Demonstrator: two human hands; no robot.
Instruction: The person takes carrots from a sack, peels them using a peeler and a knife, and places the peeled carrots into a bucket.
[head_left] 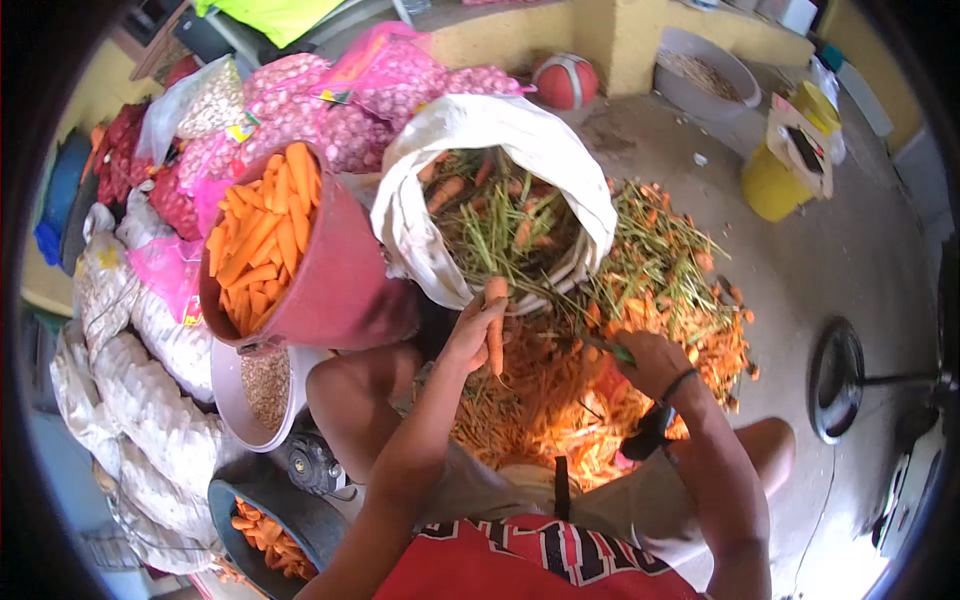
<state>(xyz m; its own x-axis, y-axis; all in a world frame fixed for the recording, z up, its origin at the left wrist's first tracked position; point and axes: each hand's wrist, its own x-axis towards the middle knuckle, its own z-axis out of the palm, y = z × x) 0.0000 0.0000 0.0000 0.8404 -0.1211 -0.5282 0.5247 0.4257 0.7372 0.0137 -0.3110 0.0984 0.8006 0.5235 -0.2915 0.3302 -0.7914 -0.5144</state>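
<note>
My left hand [470, 338] is closed around an unpeeled carrot [496, 330], held upright just in front of the white sack [400, 200]. Inside the sack's open mouth lie several carrots with green stalks [500, 235]. To the right, my right hand [655, 362] grips a green-handled knife [622, 354], its dark blade pointing left toward the carrot; the fingers hide part of the handle. Under both hands spreads a heap of orange peelings [560, 420], with cut green tops [660, 250] piled at its far side.
A red bucket [360, 270] of peeled carrots tilts at my left. A dark tub [225, 510] holds orange pieces. Pink net bags [380, 95] and white sacks [150, 400] line the left and back. A ball [565, 80], a yellow bucket [775, 185] and a round stand base [838, 380] are also around.
</note>
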